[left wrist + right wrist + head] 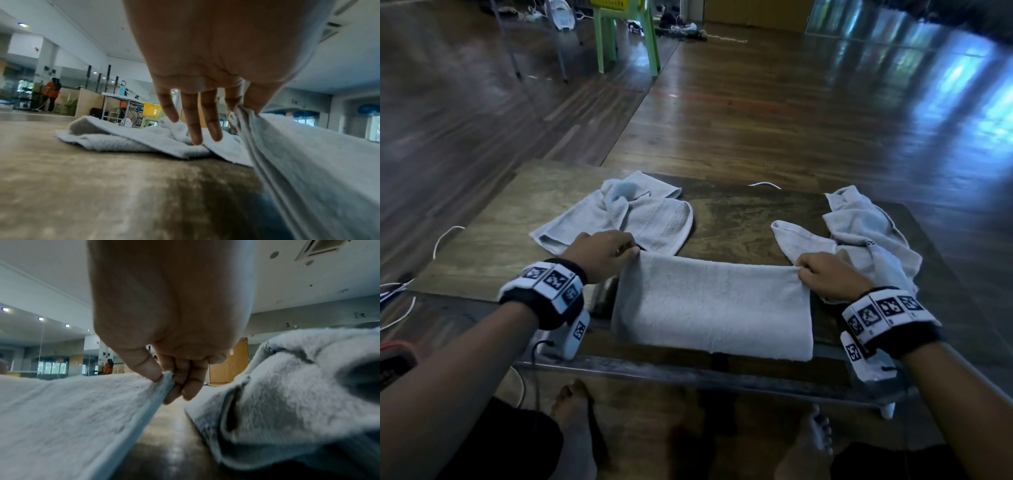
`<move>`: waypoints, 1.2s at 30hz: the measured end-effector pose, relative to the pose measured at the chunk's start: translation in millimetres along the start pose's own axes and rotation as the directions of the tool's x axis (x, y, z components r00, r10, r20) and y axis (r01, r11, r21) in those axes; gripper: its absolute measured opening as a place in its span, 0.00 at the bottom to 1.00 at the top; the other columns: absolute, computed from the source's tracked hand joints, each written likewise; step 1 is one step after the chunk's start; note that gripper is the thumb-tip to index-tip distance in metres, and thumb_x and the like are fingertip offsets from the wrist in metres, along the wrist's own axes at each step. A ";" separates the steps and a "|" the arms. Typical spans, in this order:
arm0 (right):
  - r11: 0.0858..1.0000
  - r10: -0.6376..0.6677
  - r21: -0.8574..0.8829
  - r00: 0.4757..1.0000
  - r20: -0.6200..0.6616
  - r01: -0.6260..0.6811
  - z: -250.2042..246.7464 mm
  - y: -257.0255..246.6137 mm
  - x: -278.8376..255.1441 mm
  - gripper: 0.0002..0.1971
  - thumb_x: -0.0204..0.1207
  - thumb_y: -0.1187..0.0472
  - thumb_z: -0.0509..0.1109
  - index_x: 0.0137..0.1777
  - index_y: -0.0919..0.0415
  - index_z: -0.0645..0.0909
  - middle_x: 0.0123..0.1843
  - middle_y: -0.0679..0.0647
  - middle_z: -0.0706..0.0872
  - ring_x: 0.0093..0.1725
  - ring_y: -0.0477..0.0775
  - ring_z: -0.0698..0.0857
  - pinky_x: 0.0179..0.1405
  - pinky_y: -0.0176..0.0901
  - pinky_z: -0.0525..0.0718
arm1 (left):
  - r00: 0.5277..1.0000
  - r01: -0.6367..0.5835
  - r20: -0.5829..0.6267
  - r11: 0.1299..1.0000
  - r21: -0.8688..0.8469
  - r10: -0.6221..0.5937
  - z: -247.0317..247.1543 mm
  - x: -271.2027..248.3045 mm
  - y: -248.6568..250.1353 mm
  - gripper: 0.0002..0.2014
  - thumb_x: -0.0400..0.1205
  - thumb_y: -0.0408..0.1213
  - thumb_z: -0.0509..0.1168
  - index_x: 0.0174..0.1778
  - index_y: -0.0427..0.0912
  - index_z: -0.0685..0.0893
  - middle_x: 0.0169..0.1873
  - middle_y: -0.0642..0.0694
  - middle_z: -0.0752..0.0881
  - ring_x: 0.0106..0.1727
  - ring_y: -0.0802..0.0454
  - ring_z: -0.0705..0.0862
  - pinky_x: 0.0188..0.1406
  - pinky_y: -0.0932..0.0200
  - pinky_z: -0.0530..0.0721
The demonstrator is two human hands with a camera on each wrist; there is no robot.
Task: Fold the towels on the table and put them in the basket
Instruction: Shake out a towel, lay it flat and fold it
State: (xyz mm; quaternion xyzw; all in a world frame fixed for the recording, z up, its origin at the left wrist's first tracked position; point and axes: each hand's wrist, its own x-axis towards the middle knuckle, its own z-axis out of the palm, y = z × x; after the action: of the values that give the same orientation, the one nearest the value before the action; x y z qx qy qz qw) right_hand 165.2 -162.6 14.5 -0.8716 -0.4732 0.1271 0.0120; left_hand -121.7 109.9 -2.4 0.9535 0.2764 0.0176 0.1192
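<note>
Left hand (604,251) and right hand (830,279) each pinch a far corner of the folded towel (710,310), lower centre, on the worktop (736,222). Yellow basket (611,3), top edge: contents not visible.

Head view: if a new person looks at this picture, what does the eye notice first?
First, the pale towel stretched flat at the table's near edge, with the left hand and right hand each pinching a far corner. Next, two crumpled towels behind it: one at far left, one at far right.
</note>
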 end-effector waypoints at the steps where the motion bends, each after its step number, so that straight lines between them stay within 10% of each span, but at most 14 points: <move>1: 1.000 0.012 -0.028 1.000 0.014 -0.012 5.1 1.4 3.1 0.14 0.81 0.58 0.54 0.55 0.55 0.81 0.56 0.52 0.86 0.59 0.55 0.80 0.68 0.56 0.59 | 1.000 0.021 0.003 0.999 0.048 -0.022 4.4 1.5 5.0 0.11 0.85 0.52 0.51 0.48 0.53 0.75 0.49 0.52 0.81 0.51 0.49 0.79 0.59 0.46 0.71; 7: 0.952 -0.005 -0.307 0.997 -0.083 -0.021 20.8 -18.3 -0.3 0.16 0.80 0.56 0.54 0.65 0.57 0.72 0.66 0.56 0.77 0.66 0.59 0.72 0.65 0.58 0.66 | 0.986 0.137 -0.118 0.973 0.183 -0.117 26.2 -2.7 26.7 0.15 0.84 0.47 0.52 0.65 0.50 0.73 0.65 0.46 0.76 0.66 0.45 0.74 0.66 0.44 0.62; 10: 0.978 -0.145 -0.175 0.974 -0.175 0.114 32.1 -50.5 -16.9 0.20 0.83 0.52 0.54 0.72 0.57 0.69 0.71 0.57 0.74 0.70 0.58 0.71 0.68 0.56 0.67 | 0.993 0.057 -0.112 0.991 0.123 -0.043 34.4 -21.1 62.1 0.23 0.83 0.51 0.49 0.75 0.51 0.65 0.75 0.47 0.68 0.75 0.48 0.66 0.73 0.43 0.54; 14: 0.993 -0.113 0.034 0.990 0.086 0.110 61.6 -96.7 -30.0 0.31 0.83 0.41 0.46 0.83 0.50 0.47 0.85 0.56 0.47 0.84 0.58 0.46 0.80 0.63 0.50 | 0.997 0.014 0.072 0.999 0.046 -0.018 68.6 -45.7 105.3 0.41 0.71 0.62 0.25 0.81 0.53 0.52 0.83 0.48 0.52 0.83 0.45 0.50 0.77 0.40 0.49; 21: 0.997 -0.069 -0.020 0.995 0.075 0.071 82.9 -101.5 -7.6 0.33 0.82 0.37 0.40 0.83 0.50 0.39 0.85 0.53 0.35 0.83 0.54 0.35 0.80 0.63 0.38 | 0.987 0.155 0.026 0.987 0.054 -0.156 83.1 -30.2 73.1 0.34 0.76 0.64 0.31 0.81 0.59 0.44 0.83 0.52 0.43 0.83 0.46 0.40 0.78 0.33 0.41; 27: 0.994 0.042 -0.106 0.998 0.045 -0.037 71.9 -63.6 -7.4 0.35 0.83 0.38 0.40 0.84 0.57 0.41 0.85 0.55 0.38 0.84 0.53 0.38 0.80 0.62 0.36 | 0.978 0.206 -0.018 0.972 0.116 -0.206 75.3 -26.0 39.1 0.38 0.73 0.67 0.29 0.81 0.60 0.45 0.83 0.51 0.43 0.83 0.47 0.41 0.77 0.32 0.34; 31: 0.960 -0.006 -0.279 1.000 0.008 0.008 40.1 -47.4 -2.8 0.27 0.84 0.46 0.47 0.79 0.58 0.62 0.82 0.56 0.61 0.82 0.55 0.56 0.79 0.62 0.44 | 0.963 0.270 -0.076 0.949 0.161 -0.260 64.7 -23.7 46.5 0.34 0.80 0.61 0.42 0.80 0.50 0.53 0.83 0.42 0.47 0.83 0.43 0.41 0.73 0.29 0.30; 36: 0.974 -0.056 -0.214 0.992 0.110 0.078 9.3 -27.5 10.3 0.17 0.82 0.49 0.55 0.63 0.54 0.79 0.64 0.56 0.82 0.66 0.59 0.76 0.66 0.57 0.62 | 0.987 -0.089 -0.125 0.993 0.082 0.098 63.5 -36.0 119.4 0.32 0.77 0.59 0.45 0.75 0.48 0.66 0.79 0.45 0.64 0.81 0.48 0.57 0.74 0.36 0.38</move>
State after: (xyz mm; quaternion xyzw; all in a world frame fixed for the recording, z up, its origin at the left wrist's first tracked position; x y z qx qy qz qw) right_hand 145.7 -139.9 7.1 -0.8435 -0.5135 0.1187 -0.1037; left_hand -83.4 -20.8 -34.6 0.9661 0.2390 0.0742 0.0637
